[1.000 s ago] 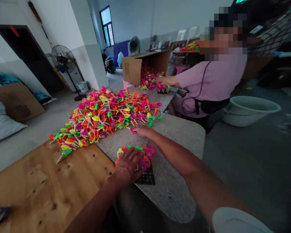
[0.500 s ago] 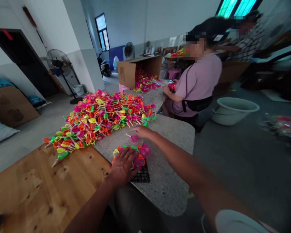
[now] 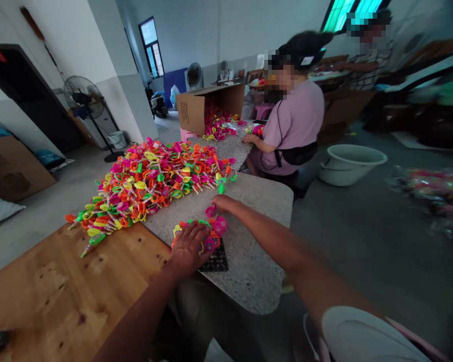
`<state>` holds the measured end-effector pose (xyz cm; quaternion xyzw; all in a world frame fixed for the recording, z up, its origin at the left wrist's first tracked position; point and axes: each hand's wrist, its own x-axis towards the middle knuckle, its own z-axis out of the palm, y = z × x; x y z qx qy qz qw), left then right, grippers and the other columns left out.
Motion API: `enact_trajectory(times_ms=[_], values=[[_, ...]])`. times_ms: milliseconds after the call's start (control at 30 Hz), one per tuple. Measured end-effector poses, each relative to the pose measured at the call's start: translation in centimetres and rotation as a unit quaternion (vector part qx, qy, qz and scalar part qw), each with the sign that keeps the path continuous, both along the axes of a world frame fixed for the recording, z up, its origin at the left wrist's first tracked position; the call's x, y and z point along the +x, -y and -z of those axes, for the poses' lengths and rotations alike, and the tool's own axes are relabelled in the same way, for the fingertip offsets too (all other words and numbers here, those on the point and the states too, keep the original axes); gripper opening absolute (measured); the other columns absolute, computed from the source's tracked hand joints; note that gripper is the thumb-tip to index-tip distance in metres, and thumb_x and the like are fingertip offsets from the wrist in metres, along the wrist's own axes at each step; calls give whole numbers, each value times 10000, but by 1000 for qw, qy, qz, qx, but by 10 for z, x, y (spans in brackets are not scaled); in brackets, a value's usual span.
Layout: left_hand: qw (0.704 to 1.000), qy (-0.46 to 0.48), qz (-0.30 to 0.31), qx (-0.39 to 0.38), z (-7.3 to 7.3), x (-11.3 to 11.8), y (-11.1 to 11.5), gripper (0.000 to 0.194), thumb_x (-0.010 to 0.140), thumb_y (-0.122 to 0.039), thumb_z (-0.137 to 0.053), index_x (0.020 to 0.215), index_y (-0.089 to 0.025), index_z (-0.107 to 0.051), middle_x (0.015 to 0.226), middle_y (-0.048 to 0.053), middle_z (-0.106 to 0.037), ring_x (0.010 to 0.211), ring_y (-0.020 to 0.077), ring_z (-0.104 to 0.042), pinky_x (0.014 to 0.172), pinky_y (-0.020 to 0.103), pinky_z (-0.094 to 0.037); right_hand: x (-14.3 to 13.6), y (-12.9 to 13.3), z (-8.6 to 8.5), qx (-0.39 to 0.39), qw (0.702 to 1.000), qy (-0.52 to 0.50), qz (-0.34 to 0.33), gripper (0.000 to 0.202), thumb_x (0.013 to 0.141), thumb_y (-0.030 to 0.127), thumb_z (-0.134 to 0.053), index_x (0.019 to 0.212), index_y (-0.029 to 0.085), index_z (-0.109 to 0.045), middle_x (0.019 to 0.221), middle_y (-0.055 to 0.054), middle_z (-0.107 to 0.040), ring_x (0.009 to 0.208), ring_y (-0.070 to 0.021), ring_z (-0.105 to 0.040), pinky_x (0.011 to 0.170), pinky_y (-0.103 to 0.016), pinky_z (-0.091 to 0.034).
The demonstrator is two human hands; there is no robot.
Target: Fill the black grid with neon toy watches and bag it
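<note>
My left hand point(image 3: 191, 246) lies with fingers spread on a cluster of colourful plastic pieces point(image 3: 219, 226), which rests on a black grid tray point(image 3: 217, 260) at the near edge of the speckled stone table point(image 3: 254, 241). Just beyond the cluster, my right hand point(image 3: 223, 203) has its fingers closed on a pink piece point(image 3: 210, 210). A large pile of pink, orange, yellow and green pieces point(image 3: 154, 173) covers the table's far left part.
A wooden board point(image 3: 71, 281) adjoins the table on the left. A person in a pink shirt point(image 3: 300, 115) sits beyond, near an open cardboard box point(image 3: 191, 113) of pieces. A pale tub point(image 3: 351, 166) and bagged pieces point(image 3: 434, 186) are on the floor at right.
My right hand has closed on the pink piece, which lay loose on the table before. My left hand stays on the cluster. The whole view has shifted slightly.
</note>
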<state>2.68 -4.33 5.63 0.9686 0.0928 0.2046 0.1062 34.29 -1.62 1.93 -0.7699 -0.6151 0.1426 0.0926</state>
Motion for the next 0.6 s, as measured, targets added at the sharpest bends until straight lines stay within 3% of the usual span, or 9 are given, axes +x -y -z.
enact_trajectory(times_ms=[133, 233, 333, 400, 467, 533, 600], values=[[1000, -25, 2, 14, 1, 1, -2, 699, 922, -413, -735, 1547, -257, -465, 1574, 103, -536, 1532, 357, -387, 1250, 603, -390, 6, 35, 4, -11, 998, 44, 45, 192, 906, 285, -721, 897, 110, -800, 1012, -169, -783, 934, -238, -694, 805, -274, -459], [998, -55, -6, 24, 0, 4, -4, 717, 894, -418, -769, 1537, -262, -493, 1565, 106, -540, 1513, 385, -400, 1240, 614, -389, 4, 64, 2, 15, 993, 64, 99, 225, 976, 205, -587, 1068, 119, -773, 1191, -189, -750, 1046, -250, -696, 843, -272, -457], [997, -61, -21, 33, -1, 7, -4, 686, 914, -426, -748, 1535, -271, -502, 1566, 97, -542, 1512, 378, -402, 1243, 599, -383, -5, 93, -1, 59, 981, 74, 169, 279, 999, 213, -517, 1166, 117, -719, 1230, -203, -730, 1065, -258, -695, 842, -282, -466], [997, -56, -34, 37, 0, 8, -3, 659, 935, -436, -721, 1535, -270, -503, 1574, 96, -535, 1515, 371, -401, 1243, 596, -381, -17, 112, 0, 123, 964, 7, 236, 268, 996, 248, -504, 1115, 121, -708, 1100, -175, -761, 957, -232, -709, 781, -269, -472], [997, -54, -38, 42, 1, 8, -2, 648, 947, -441, -704, 1537, -263, -502, 1579, 102, -529, 1517, 367, -399, 1242, 596, -379, -38, 130, 5, 179, 932, -137, 283, 270, 980, 294, -488, 926, 142, -704, 837, -114, -756, 748, -197, -693, 674, -254, -468], [997, -53, -36, 46, 3, 8, -2, 660, 945, -442, -708, 1543, -260, -497, 1577, 107, -530, 1522, 363, -394, 1246, 589, -376, -64, 146, 15, 205, 893, -289, 278, 308, 952, 338, -482, 749, 176, -647, 630, -56, -676, 577, -171, -631, 575, -248, -450], [997, -50, -37, 49, 4, 8, -2, 675, 935, -440, -722, 1546, -267, -494, 1576, 107, -530, 1524, 359, -394, 1245, 582, -381, -94, 157, 26, 209, 858, -391, 260, 308, 919, 370, -500, 687, 196, -605, 557, -26, -623, 505, -160, -589, 521, -245, -438]])
